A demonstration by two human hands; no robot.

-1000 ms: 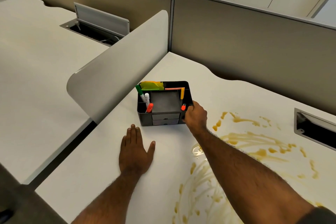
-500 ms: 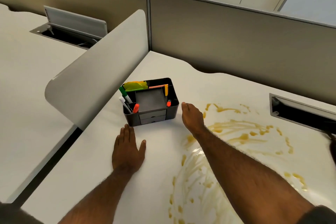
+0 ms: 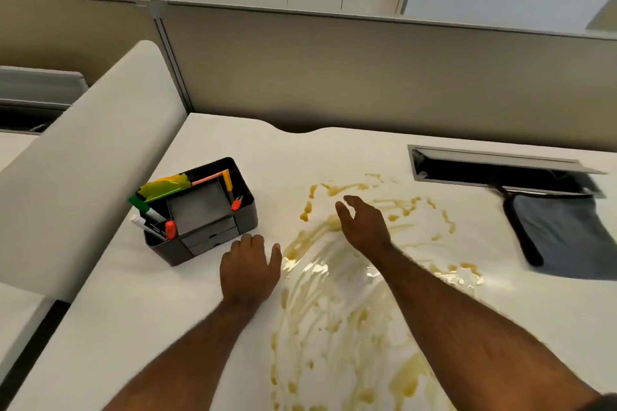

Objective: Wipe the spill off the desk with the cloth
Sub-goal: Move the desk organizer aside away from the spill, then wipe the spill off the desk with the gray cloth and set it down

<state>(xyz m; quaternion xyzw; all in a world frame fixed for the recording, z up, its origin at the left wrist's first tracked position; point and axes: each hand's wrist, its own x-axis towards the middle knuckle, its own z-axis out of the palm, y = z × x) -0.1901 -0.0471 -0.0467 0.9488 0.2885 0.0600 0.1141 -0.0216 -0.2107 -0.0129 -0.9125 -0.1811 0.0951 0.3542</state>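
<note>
Nearest, the spill [image 3: 334,310] spreads over the smooth white counter [image 3: 133,327] as thin yellow-brown smears and blobs, glossy where it is wet, curving from 6 o'clock up to the middle. At its 9 o'clock edge the left hand [image 3: 248,269] lies palm down, its grip spread flat on the counter, empty. Just beyond, the right hand [image 3: 362,222] is over the smears with its grip loosely spread, holding nothing; whether it touches the counter I cannot tell. At 10 o'clock stands a black plastic organizer [image 3: 207,213] holding markers. At 3 o'clock the cloth [image 3: 564,237] lies flat, soft and grey-blue with a dark border, below a rectangular metal-rimmed cable slot [image 3: 500,170].
</note>
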